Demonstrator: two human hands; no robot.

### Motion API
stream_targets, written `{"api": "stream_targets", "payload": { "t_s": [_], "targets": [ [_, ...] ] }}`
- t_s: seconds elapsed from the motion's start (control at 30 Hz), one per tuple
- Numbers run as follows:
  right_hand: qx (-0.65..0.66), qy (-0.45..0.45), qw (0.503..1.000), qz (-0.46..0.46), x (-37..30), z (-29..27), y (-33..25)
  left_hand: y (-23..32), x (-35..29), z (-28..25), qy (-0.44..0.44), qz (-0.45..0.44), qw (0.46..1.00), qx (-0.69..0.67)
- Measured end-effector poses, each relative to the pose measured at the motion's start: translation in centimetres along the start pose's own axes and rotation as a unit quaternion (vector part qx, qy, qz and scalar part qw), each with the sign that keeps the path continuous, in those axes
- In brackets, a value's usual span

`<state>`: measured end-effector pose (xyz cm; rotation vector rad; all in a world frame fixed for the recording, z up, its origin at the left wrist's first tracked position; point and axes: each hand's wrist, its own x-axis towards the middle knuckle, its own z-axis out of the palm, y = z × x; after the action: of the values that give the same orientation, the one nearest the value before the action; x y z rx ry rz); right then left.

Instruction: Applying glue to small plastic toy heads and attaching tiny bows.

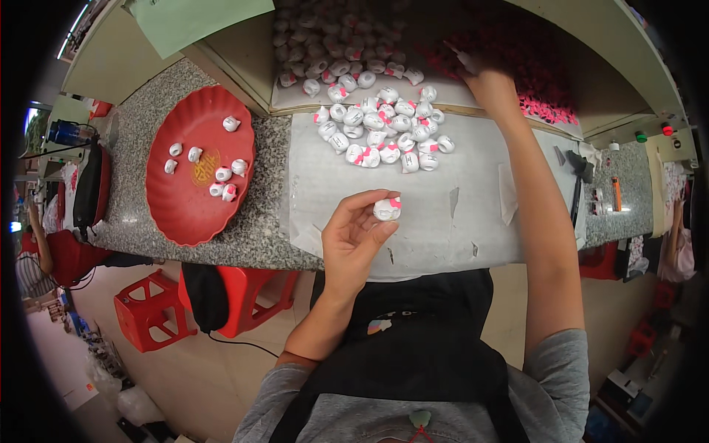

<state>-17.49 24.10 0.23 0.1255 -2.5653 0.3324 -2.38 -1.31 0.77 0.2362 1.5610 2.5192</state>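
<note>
Between the thumb and fingers of my left hand (pixel 353 240) is a small white cat-head figure (pixel 387 210) with a pink bow, held above the white sheet (pixel 428 240). My right hand (pixel 484 77) reaches into the shadowed compartment at the back right, over a heap of small bright pink pieces (pixel 546 109). Its fingertips are dim there, so whether they grip a piece does not show. Ahead of my left hand, a cluster of similar white heads (pixel 377 139) lies on the sheet, some with pink bows. More white heads (pixel 332 44) are heaped in the compartment behind.
At left on the speckled counter (pixel 273 170) stands a red scalloped tray (pixel 166 210) holding several white heads. Dark tools (pixel 577 188) and an orange-handled item (pixel 617 193) lie at right. Compartment walls flank the back. Red stools (pixel 151 310) stand below the counter's left side.
</note>
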Motion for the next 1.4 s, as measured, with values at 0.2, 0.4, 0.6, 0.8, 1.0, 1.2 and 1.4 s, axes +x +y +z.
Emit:
{"api": "stream_targets", "payload": {
  "t_s": [0.2, 0.4, 0.6, 0.8, 1.0, 1.2, 1.4],
  "targets": [
    [-0.030, -0.144, 0.988, 0.057, 0.7, -1.1, -1.9, -0.1, 0.0, -0.2, -0.002, -0.013, 1.000, -0.020],
    [0.003, -0.173, 0.983, 0.057, 1.1, -1.2, -1.2, -0.2, -0.4, 0.7, -0.027, -0.016, 0.999, -0.012],
    [0.011, -0.181, 0.982, 0.060, 0.2, -2.2, -1.8, -0.6, -0.5, 0.9, -0.019, -0.002, 1.000, 0.020],
    [-0.046, -0.209, 0.977, 0.028, 0.4, -2.2, -1.1, -0.6, -0.5, 1.5, -0.026, -0.001, 0.999, 0.019],
    [0.335, -0.121, 0.917, 0.178, -2.2, -7.1, -3.7, -0.8, -0.4, 1.4, -0.021, -0.014, 1.000, 0.011],
    [0.590, -0.127, 0.751, 0.267, -9.5, -10.0, -8.6, -1.2, -0.1, 1.6, -0.032, -0.016, 0.999, -0.001],
    [0.671, -0.152, 0.649, 0.325, -13.2, -9.8, -11.9, -1.3, 0.2, 2.0, -0.042, 0.034, 0.994, 0.100]
  ]
}}
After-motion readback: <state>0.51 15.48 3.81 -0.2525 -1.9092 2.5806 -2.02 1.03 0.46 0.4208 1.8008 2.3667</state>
